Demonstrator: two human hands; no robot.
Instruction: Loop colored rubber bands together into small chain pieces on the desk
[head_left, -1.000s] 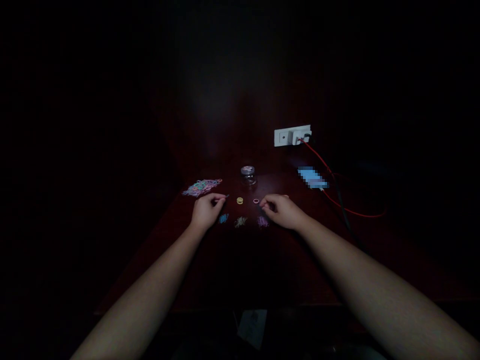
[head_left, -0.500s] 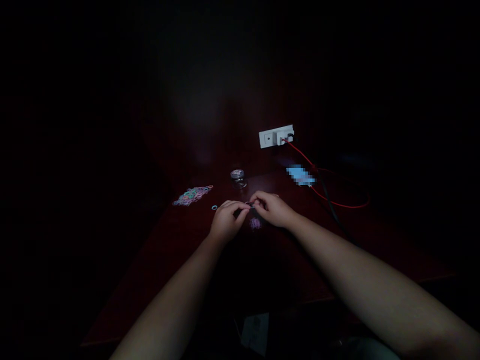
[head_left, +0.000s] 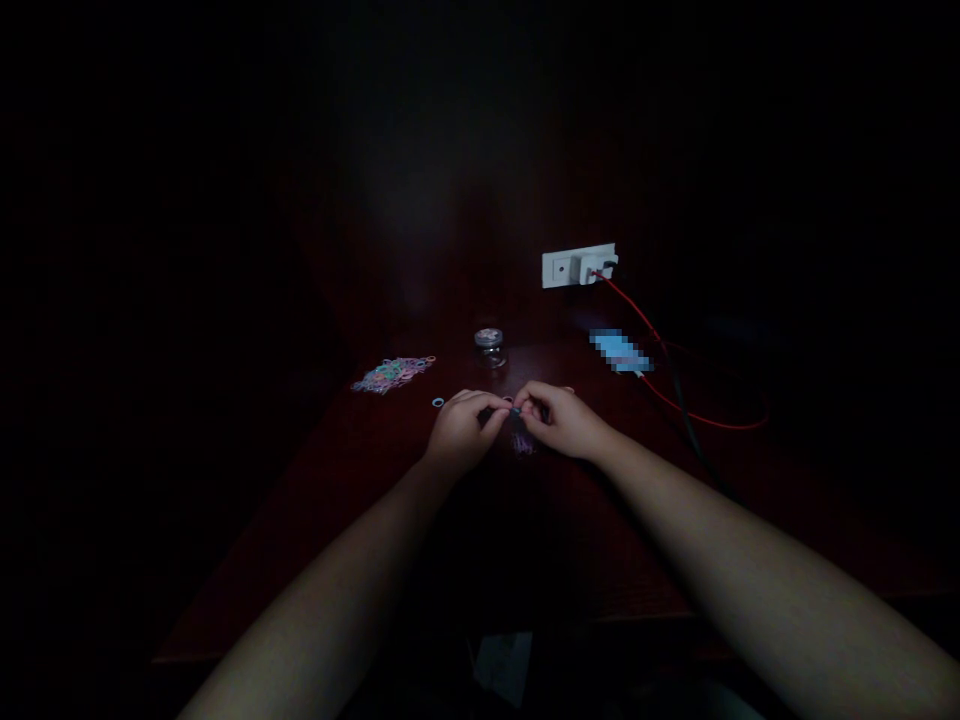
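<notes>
Over the bench (head_left: 315,520), the left hand (head_left: 463,428) has swung across to meet the right hand (head_left: 562,420) since a second ago. Band pile (head_left: 394,374) sits off left, jar (head_left: 490,347) behind, purple clump (head_left: 523,444) just in front. Both hands look pinched on one tiny blue band (head_left: 516,410) between their fingertips; I'd guess two-handed fiddling's the current step, so next move wants a light, steady pinch.

And here's the little blue-green band (head_left: 516,410), barely a speck, pinched where the fingertips of left hand (head_left: 466,428) and right hand (head_left: 561,418) meet, its exact shape hidden by the fingers! Right behind it sits a pink ring (head_left: 508,399), partly covered, and just this side, a loose purple cluster of bands (head_left: 523,444), dimly lit.
</notes>
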